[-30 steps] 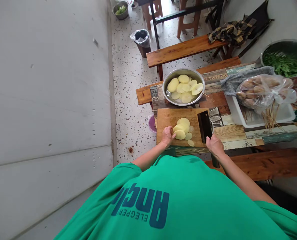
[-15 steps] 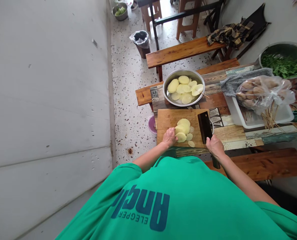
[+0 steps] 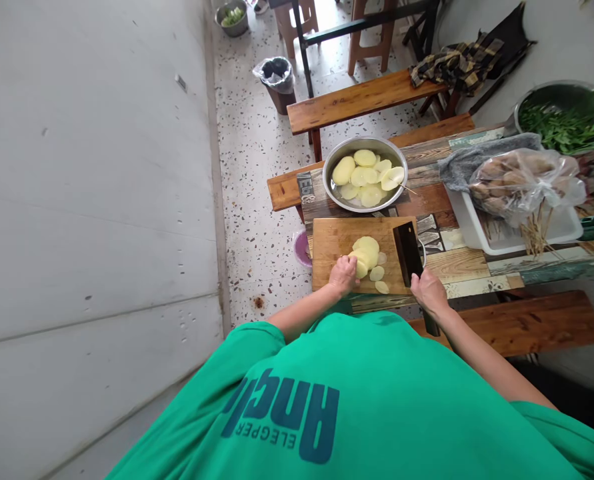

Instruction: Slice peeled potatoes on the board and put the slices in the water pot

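Right hand point(image 3: 429, 292) grips dark rectangular metal cleaver point(image 3: 407, 254); left hand point(image 3: 344, 275) touches pale-yellow oval potato slices point(image 3: 370, 248), closure unclear. Keep hands well apart.

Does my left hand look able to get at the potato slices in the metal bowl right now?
Likely yes: the bowl is open on top, just past the cutting board, and the knife lies right of that path. Your left hand is at other slices, though.
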A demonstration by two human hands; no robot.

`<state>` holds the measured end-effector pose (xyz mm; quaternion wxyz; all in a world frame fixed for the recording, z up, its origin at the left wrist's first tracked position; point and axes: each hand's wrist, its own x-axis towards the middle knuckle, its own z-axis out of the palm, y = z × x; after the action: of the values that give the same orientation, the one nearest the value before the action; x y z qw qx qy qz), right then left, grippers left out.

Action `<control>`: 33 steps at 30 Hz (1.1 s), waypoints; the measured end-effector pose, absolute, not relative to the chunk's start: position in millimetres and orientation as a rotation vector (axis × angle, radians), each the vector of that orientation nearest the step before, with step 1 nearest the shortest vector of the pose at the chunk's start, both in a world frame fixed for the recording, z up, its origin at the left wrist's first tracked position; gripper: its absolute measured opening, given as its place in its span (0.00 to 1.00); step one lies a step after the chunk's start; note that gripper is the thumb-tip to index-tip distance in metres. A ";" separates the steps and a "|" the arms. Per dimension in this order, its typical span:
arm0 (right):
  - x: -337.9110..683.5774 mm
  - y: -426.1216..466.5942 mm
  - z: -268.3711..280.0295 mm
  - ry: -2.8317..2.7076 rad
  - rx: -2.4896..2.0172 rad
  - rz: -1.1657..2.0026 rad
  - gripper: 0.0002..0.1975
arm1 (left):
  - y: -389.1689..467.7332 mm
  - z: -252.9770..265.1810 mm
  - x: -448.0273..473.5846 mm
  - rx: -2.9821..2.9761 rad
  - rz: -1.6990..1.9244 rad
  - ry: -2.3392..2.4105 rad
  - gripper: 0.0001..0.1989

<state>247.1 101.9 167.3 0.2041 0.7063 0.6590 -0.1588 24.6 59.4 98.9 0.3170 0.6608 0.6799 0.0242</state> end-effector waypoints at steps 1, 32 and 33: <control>246.6 102.0 167.8 1.837 1.970 -0.444 0.18 | 60.1 98.3 20.0 1.724 0.108 1.768 0.30; 241.8 100.6 172.1 1.849 1.944 -0.422 0.18 | 66.9 109.3 -14.3 -0.273 1.023 1.037 0.08; 242.0 100.5 171.7 1.850 1.945 -0.420 0.18 | 67.1 109.2 -15.2 -0.292 1.029 1.008 0.10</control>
<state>242.0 100.5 171.7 0.2107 0.6999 0.6656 -0.1510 -15.2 67.1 109.2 0.7420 -0.1332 0.4598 0.4693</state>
